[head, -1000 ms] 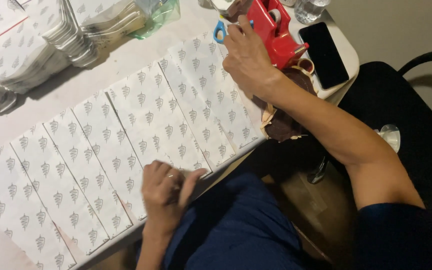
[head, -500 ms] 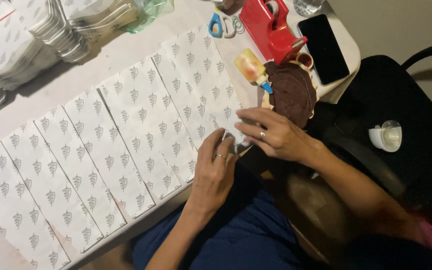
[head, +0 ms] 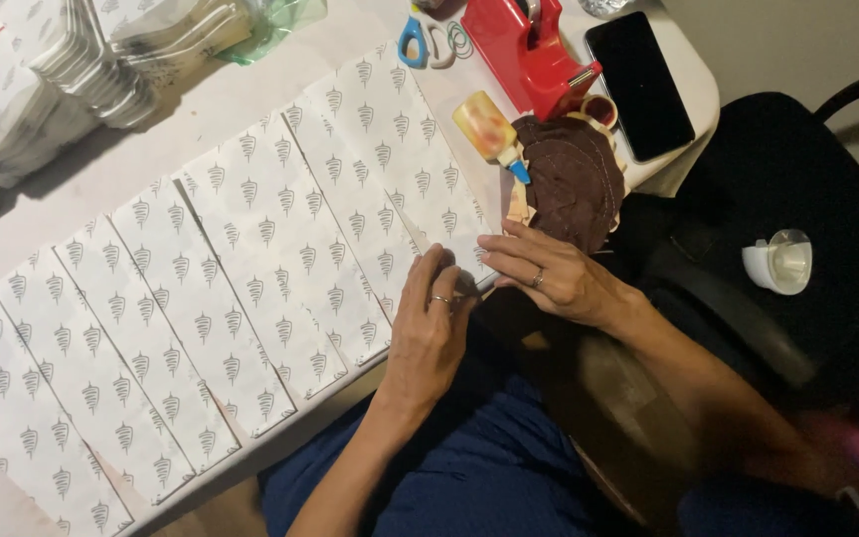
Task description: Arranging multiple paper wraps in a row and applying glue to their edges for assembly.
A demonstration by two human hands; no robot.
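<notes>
A row of overlapping white patterned paper sheets (head: 251, 268) is laid across the table (head: 201, 119), running from 8 o'clock up to 1 o'clock; the left hand (head: 429, 333) is set at the near edge of the rightmost sheet (head: 400, 169), its fingers curled and pressed down on the sheet's lower corner, a ring being seen on one finger; the right hand (head: 554, 278) is placed just beside it at 3 o'clock, fingers extended and pinched on the same corner at the table's rim, a ring worn here too; whether the edge is gripped or only pressed cannot be told. A yellow glue bottle (head: 489, 134) with a blue tip is found at 12 o'clock of the hands, touching a brown fabric piece (head: 574, 179); a red tape dispenser (head: 534, 50), a black phone (head: 640, 85) and blue-handled scissors (head: 415, 40) are seen beyond; stacked packets (head: 62, 60) are piled at 10 o'clock.
</notes>
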